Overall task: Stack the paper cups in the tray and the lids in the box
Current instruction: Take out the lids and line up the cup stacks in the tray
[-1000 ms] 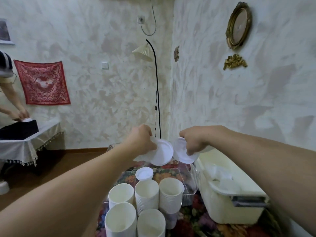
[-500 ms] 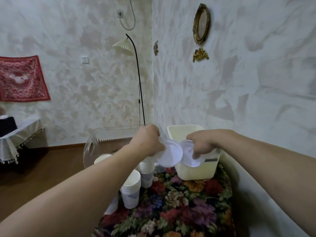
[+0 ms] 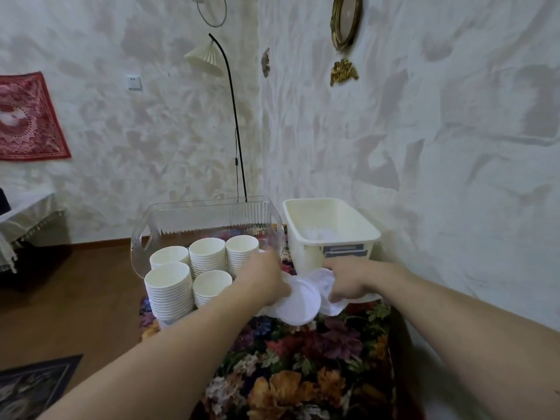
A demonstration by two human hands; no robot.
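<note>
My left hand [image 3: 263, 277] grips a round white lid [image 3: 298, 304] above the flowered tablecloth. Close beside it, my right hand [image 3: 348, 275] holds a second white lid [image 3: 328, 287]; the two lids overlap at their edges. Several stacks of white paper cups [image 3: 209, 256] stand to the left, some inside the clear ribbed tray [image 3: 209, 212], some just in front of it. The cream plastic box [image 3: 330, 228] sits right behind my right hand, with a few white lids lying in its bottom.
The flowered tablecloth [image 3: 303, 359] covers the small table, whose right side runs along the textured wall. A black floor lamp [image 3: 233, 116] stands in the corner behind the tray. Wooden floor and a cloth-covered side table [image 3: 27, 213] lie to the left.
The view swung: the box and tray now sit directly ahead with the cups in full sight. Both hands sank lower toward the table, still holding the lids together.
</note>
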